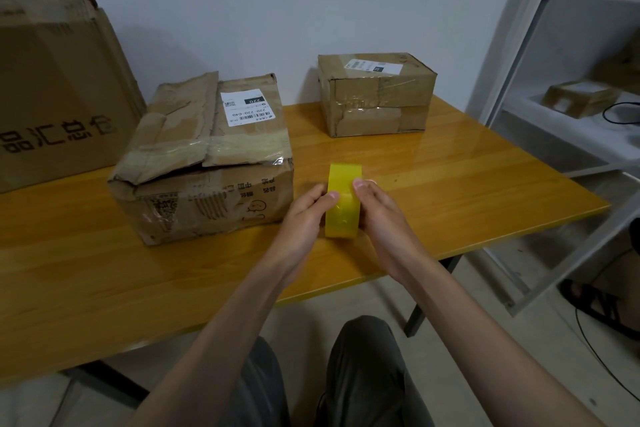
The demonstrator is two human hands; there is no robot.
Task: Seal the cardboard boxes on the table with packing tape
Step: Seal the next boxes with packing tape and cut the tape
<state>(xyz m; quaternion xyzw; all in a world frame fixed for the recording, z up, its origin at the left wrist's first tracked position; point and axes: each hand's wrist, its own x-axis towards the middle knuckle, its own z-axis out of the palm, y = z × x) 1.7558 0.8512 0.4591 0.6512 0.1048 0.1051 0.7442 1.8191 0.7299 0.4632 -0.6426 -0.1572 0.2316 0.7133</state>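
A yellow roll of packing tape (343,208) stands on edge over the wooden table (467,191), held between both hands. My left hand (304,218) grips its left side, thumb on the outer band. My right hand (377,211) grips the right side, thumb on top of the band. Just left of the roll sits a worn cardboard box (204,163) with a white label; its top flaps are creased and partly lifted at the front. A smaller taped box (377,94) with a label stands at the back right of the table.
A large printed carton (59,90) leans at the far left by the wall. A white metal shelf (554,55) stands to the right and holds another small box (578,99). My knees are below the table's near edge.
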